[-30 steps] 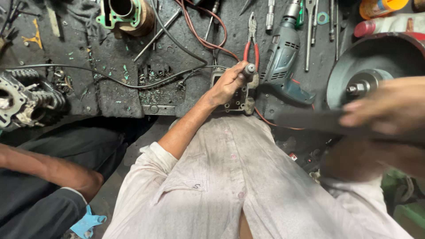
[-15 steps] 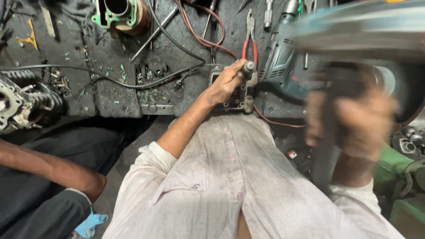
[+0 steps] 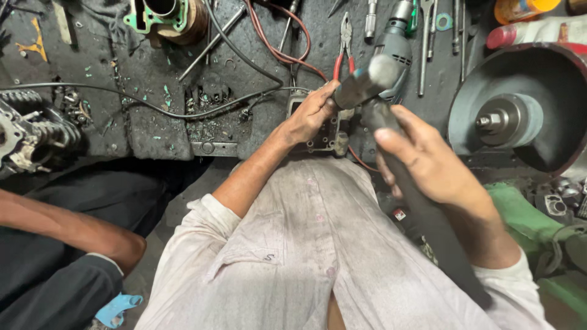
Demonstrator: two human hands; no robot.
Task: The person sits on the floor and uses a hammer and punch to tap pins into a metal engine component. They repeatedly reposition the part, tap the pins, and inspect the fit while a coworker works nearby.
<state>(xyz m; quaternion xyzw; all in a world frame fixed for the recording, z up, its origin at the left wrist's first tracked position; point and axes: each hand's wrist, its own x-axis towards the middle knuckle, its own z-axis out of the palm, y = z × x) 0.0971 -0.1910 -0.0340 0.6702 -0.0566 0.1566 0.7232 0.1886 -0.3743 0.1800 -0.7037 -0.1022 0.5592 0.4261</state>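
My right hand (image 3: 431,162) is closed around a dark hammer (image 3: 391,140), head above the small metal part (image 3: 327,137) that my left hand (image 3: 312,113) grips on the workbench (image 3: 147,122).

you have two hands in view, your left hand (image 3: 312,113) and your right hand (image 3: 428,162), and one hammer (image 3: 373,82). one small metal engine part (image 3: 327,137) sits under them. you can count one electric drill (image 3: 397,36), one pair of red-handled pliers (image 3: 344,46), one grey grinding wheel (image 3: 520,116), one finned engine cylinder (image 3: 162,15), and one other person's arm (image 3: 67,229).
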